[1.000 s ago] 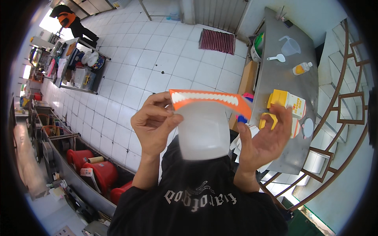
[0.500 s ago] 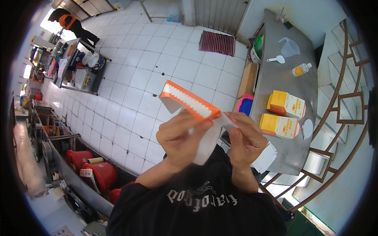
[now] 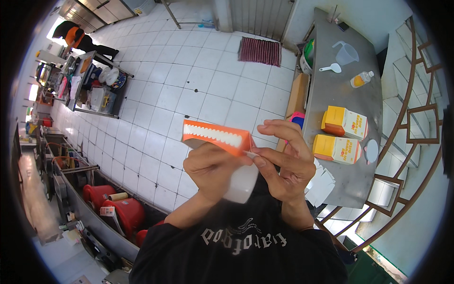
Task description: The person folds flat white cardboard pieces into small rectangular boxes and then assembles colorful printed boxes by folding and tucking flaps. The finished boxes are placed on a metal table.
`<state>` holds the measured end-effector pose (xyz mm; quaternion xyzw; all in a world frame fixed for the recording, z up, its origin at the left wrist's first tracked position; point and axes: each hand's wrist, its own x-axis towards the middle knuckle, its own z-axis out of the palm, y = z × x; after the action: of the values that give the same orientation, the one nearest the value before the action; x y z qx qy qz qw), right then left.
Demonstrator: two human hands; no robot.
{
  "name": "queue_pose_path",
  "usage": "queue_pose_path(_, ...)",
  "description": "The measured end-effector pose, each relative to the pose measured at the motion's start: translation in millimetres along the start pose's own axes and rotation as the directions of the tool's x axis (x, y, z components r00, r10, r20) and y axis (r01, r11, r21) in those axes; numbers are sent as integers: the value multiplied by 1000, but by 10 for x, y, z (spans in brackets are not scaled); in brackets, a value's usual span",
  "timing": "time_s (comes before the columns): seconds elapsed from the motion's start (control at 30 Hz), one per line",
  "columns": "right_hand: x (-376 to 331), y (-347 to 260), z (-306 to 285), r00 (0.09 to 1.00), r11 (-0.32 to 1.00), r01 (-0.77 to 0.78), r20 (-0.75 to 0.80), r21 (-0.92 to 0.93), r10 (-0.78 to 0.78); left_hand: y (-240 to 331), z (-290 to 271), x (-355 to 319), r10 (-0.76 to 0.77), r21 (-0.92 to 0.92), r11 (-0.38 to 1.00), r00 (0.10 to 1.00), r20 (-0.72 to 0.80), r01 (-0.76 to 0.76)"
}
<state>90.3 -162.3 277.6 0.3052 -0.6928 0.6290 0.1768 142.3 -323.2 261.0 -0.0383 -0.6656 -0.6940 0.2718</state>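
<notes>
In front of my chest is a partly folded cardboard carton, orange with a scalloped white strip outside and plain white inside. My left hand is closed around its near side, fingers partly hidden behind the board. At the right end of the carton, my right hand pinches a small corner flap between thumb and index finger, its other fingers lifted away. A stack of flat white card pieces lies by my right forearm on the metal table's near edge.
The metal table at right bears two folded yellow-and-white cartons, a round white lid, a bottle, a scoop and a clear jug. Red tubs stand lower left. A person bends at far left.
The carton has turned so its scalloped strip lies more level, its right end lower. My right hand's upper fingers have spread and lifted while thumb and index pinch the corner flap.
</notes>
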Motion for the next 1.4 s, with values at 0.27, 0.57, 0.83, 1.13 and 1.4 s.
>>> queue_pose_path(0.27,-7,70,74,999,986,36,3,-164,-36,-46,104,-183,-160,-92,983,987,-25,157)
queue_pose_path(0.57,-203,442,155,969,992,-122,-213,33,127,230,-144,50,-477,-18,843,763,436,537)
queue_pose_path(0.83,-399,417,285,863,980,-184,-465,78,199,19,-454,120,-260,99,963,963,69,252)
queue_pose_path(1.13,-515,273,263,848,794,-435,-104,425,520,-456,-304,26,-293,101,953,953,81,284)
queue_pose_path(1.4,-432,255,-18,829,838,-545,-177,-41,530,-510,-221,182,-626,210,776,689,366,594)
